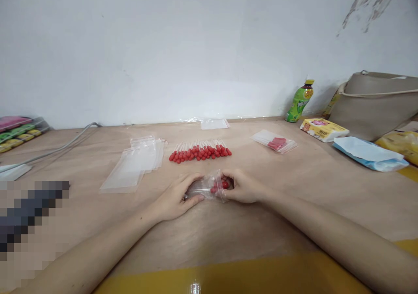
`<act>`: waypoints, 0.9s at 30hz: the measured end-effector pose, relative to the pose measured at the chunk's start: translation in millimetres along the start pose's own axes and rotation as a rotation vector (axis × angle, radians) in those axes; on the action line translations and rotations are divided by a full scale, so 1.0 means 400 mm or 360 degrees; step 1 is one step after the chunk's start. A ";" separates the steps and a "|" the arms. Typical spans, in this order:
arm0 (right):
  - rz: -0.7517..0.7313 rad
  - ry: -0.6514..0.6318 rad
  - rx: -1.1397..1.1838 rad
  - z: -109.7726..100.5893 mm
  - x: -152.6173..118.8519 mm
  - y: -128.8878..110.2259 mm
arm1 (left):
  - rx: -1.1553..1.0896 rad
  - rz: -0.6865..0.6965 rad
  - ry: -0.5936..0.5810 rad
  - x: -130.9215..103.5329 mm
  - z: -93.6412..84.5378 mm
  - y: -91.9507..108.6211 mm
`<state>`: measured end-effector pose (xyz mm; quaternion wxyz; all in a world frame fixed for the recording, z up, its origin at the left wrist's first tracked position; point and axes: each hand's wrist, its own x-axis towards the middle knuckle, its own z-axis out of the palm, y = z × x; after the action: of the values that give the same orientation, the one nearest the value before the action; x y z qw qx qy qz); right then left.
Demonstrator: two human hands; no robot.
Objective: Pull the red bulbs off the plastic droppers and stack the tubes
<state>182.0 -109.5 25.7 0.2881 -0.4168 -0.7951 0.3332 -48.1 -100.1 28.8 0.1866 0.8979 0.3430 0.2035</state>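
Clear plastic bag (205,183) with red-tipped sticks (214,190) is sitting between your hands over the brown counter (228,237); left hand's (176,197) half-curled fingers are gripping one end, right hand's (244,187) are pinching its mouth.

Showed a pale wall (183,45) at twelve o'clock, with a brownish peeling patch (375,2) at two. Had a green bottle (296,103) with a yellow cap near that wall, also around two. Toward three, had a yellow packet (323,129) lying before a grey-brown bag (369,111), then a blue-and-white packet (369,152) beside a yellow bundle (400,143). At nine, showed a pack of pink, green and yellow pieces (19,133), a grey cable (67,148) and a white object (15,172). Between eight and nine, showed a dark shape (29,213), pixelated beyond telling.
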 end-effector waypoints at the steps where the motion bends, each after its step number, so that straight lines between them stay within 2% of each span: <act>1: 0.0033 0.0005 0.0070 0.001 0.000 0.006 | 0.0000 -0.0002 -0.0014 0.000 -0.001 0.001; 5: 0.0170 -0.0013 0.0324 -0.018 0.001 0.023 | 0.0013 0.0007 -0.0048 -0.001 -0.004 0.001; 9: 0.0319 -0.0004 0.0375 -0.054 -0.002 0.028 | 0.0064 0.0043 -0.0060 -0.002 -0.007 -0.002; 15: 0.0263 -0.0059 0.0448 -0.072 -0.010 0.059 | 0.0131 0.0013 -0.0116 -0.004 -0.009 -0.002; 19: 0.0382 -0.0044 0.0637 -0.089 -0.010 0.082 | 0.0155 0.0000 -0.0136 -0.007 -0.008 -0.004; 24: 0.0642 0.0041 0.0863 -0.151 -0.016 0.111 | 0.0194 -0.0009 -0.0102 -0.013 -0.008 -0.012; 27: 0.0696 0.0209 0.0959 -0.204 -0.026 0.141 | 0.0272 -0.0017 -0.0140 -0.015 -0.010 -0.012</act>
<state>273.5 -70.5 30.4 0.3703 -0.4937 -0.5334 0.5784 -56.7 -100.1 28.3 0.1253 0.9168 0.3552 0.1329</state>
